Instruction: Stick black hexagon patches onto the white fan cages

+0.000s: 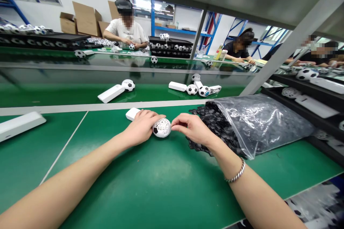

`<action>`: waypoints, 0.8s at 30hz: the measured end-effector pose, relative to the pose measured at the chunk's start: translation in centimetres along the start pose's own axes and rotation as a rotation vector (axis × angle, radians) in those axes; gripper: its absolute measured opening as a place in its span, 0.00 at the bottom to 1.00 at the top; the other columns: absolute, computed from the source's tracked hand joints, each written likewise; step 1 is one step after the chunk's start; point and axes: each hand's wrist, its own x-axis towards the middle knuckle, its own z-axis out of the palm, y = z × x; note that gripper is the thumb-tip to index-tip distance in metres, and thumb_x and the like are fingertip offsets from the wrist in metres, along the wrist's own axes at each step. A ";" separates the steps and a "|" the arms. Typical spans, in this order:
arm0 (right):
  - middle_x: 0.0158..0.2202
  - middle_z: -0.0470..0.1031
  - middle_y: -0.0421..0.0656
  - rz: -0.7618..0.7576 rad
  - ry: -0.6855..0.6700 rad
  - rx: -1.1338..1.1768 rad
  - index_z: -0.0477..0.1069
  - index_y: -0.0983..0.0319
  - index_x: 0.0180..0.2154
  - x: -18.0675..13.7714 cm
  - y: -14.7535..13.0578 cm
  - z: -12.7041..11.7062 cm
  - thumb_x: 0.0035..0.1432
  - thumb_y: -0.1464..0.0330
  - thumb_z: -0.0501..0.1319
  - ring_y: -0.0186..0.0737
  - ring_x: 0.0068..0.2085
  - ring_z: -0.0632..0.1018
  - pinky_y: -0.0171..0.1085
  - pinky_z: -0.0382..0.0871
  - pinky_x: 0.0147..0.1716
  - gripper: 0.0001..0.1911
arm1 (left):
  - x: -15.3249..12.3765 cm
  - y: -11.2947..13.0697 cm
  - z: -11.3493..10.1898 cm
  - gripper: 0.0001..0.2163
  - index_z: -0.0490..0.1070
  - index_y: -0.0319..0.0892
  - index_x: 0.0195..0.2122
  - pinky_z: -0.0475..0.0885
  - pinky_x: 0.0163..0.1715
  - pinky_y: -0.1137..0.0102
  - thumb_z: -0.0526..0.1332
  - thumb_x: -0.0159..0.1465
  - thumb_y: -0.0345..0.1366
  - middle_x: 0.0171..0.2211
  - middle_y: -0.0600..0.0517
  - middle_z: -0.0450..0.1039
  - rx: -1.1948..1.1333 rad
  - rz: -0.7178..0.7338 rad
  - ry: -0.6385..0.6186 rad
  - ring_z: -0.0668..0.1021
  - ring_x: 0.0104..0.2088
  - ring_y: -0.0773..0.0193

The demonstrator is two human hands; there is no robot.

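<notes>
A white soccer-ball fan (pixel 162 128), with an openwork ball head and a pale handle, lies on the green worktop in front of me. My left hand (pixel 143 123) is wrapped over its handle and the left side of the ball, holding it down. Only some black patches show on the ball; most of its lattice is bare white. At the ball's right edge my right hand (pixel 192 127) is closed in a pinch, fingertips touching or almost touching the ball. Whatever sits between those fingertips is too small to make out. Black patches (pixel 224 128) spill from a clear plastic bag (pixel 266 121) beside my right hand.
Finished-looking ball fans (pixel 111 93) lie on the belt (pixel 150 102) beyond the worktop. A white handle (pixel 21 125) rests at left. Black trays (pixel 309 103) of fans stand at right, near a slanted metal post (pixel 290 32). Co-workers sit across the line.
</notes>
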 end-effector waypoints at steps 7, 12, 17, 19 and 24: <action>0.29 0.71 0.39 0.156 -0.136 0.224 0.69 0.62 0.34 -0.1 0.0 0.3 0.53 0.73 0.56 0.31 0.28 0.71 0.32 0.65 0.30 0.06 | 0.0 0.3 -0.1 0.32 0.56 0.48 0.56 0.52 0.52 0.56 0.62 0.49 0.43 0.51 0.48 0.62 -0.127 -0.028 -0.052 0.62 0.52 0.50; 0.29 0.70 0.39 0.164 -0.137 0.266 0.68 0.62 0.30 -0.2 -0.3 0.5 0.52 0.71 0.58 0.32 0.31 0.70 0.32 0.65 0.33 0.02 | 0.1 0.5 0.2 0.33 0.59 0.47 0.54 0.51 0.53 0.54 0.61 0.48 0.54 0.49 0.48 0.65 -0.168 -0.066 -0.027 0.62 0.52 0.49; 0.27 0.68 0.38 0.139 -0.110 0.356 0.67 0.63 0.27 0.1 0.2 1.5 0.51 0.70 0.59 0.31 0.30 0.68 0.32 0.63 0.32 0.03 | 0.1 0.9 0.4 0.31 0.62 0.47 0.52 0.52 0.52 0.54 0.60 0.49 0.55 0.46 0.49 0.68 -0.179 -0.109 0.024 0.63 0.50 0.51; 0.25 0.67 0.36 0.152 -0.070 0.384 0.66 0.63 0.26 0.2 0.7 2.1 0.49 0.70 0.61 0.30 0.28 0.67 0.31 0.61 0.30 0.05 | 0.1 1.1 0.4 0.29 0.63 0.46 0.51 0.52 0.52 0.54 0.60 0.50 0.54 0.46 0.49 0.68 -0.174 -0.114 0.031 0.64 0.50 0.51; 0.23 0.64 0.34 0.222 -0.071 0.484 0.62 0.63 0.26 0.3 1.3 3.1 0.46 0.67 0.63 0.29 0.25 0.65 0.30 0.59 0.26 0.10 | 0.2 1.4 0.3 0.27 0.64 0.45 0.51 0.55 0.50 0.56 0.61 0.51 0.50 0.44 0.49 0.69 -0.186 -0.130 0.028 0.65 0.48 0.52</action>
